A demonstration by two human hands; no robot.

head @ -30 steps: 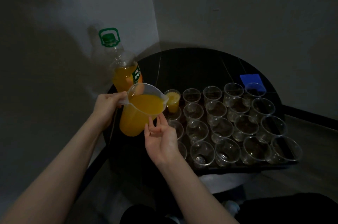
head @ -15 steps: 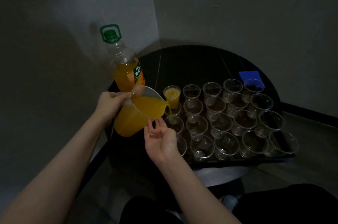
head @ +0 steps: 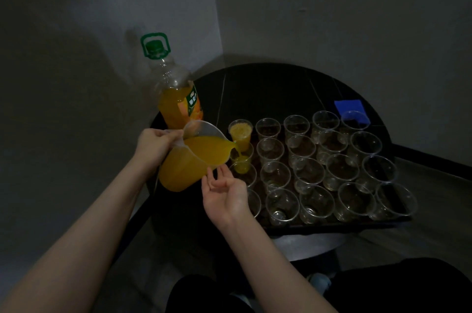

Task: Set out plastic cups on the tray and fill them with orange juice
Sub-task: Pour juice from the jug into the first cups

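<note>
Clear jug (head: 189,159) of orange juice: gripped at its handle by the left hand (head: 153,142), tilted rightward, spout over the second cup (head: 241,159) of the tray's left column, a thin stream (head: 237,150) falling into it. Right hand (head: 224,194): palm up, fingers loosely relaxed, holding nothing, fingertips touching the jug's lower wall just below the spout. Tray (head: 332,227) on a dark round table (head: 268,88): rows of clear cups, the far-left cup (head: 240,134) full; juice bottle (head: 176,93) upright behind the jug.
</note>
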